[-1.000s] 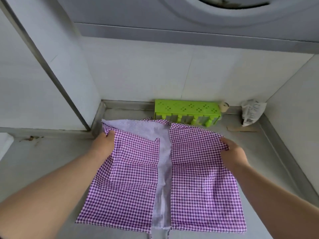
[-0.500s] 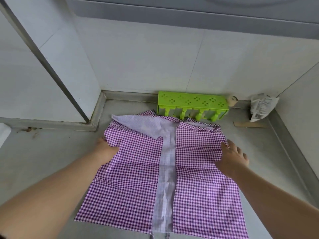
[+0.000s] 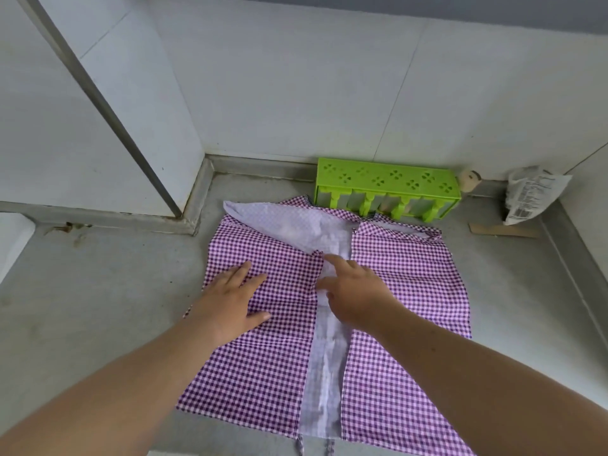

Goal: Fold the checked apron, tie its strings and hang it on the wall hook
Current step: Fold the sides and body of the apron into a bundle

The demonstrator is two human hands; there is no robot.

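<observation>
While both hands (image 3: 230,301) (image 3: 357,296) press it with straight fingers, the apron (image 3: 404,357) lies lengthwise toward the wall.

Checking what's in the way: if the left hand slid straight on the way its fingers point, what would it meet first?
Likely only cloth at first: the left hand points up-right across the checked apron, toward its pale centre strip. Farther along stands the green rack; depth is uncertain.
</observation>
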